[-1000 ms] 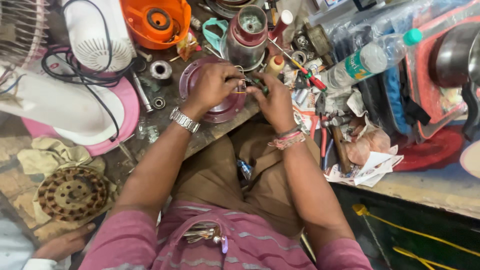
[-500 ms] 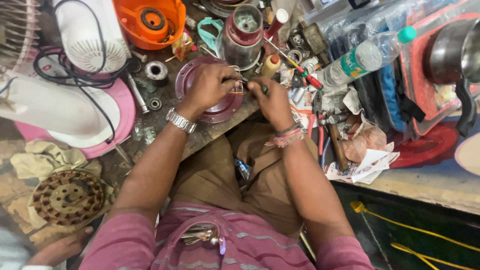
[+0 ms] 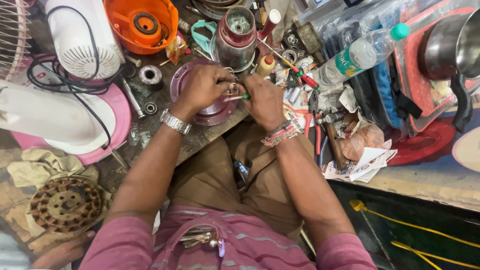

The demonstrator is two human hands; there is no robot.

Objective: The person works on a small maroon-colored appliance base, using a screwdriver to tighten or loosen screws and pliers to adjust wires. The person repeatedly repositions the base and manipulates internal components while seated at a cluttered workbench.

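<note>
Hands are working close together over a maroon round metal cover [image 3: 200, 107] lying flat on the cluttered tabletop [image 3: 210, 135], near its front edge. Left hand [image 3: 202, 87] is curling over the cover's upper part, fingers clenched around something small at the rim, apparently thin wires; judging it is steadying the piece so the tool can bear on one spot. Right hand [image 3: 265, 100] is grasping a small screwdriver with a green handle [image 3: 239, 97], shaft pointing left toward the left fingers. Exact contact point is hidden beneath the fingers.

Surroundings:
- Steel mixer jar [image 3: 236, 35] is standing upright just behind the cover.
- Orange plastic housing [image 3: 142, 22] is lying open side up at the far left of the jar.
- White fan body [image 3: 80, 40] with black cord [image 3: 65, 80] is resting on a pink base [image 3: 112, 125], left of the cover.
- Clear water bottle with a green cap [image 3: 360, 52] is lying tilted to the right.
- Red-handled pliers [image 3: 317, 135] are lying among paper scraps, within reach of the right hand.
- Brown wound motor part [image 3: 65, 202] is sitting on cloth at lower left.
</note>
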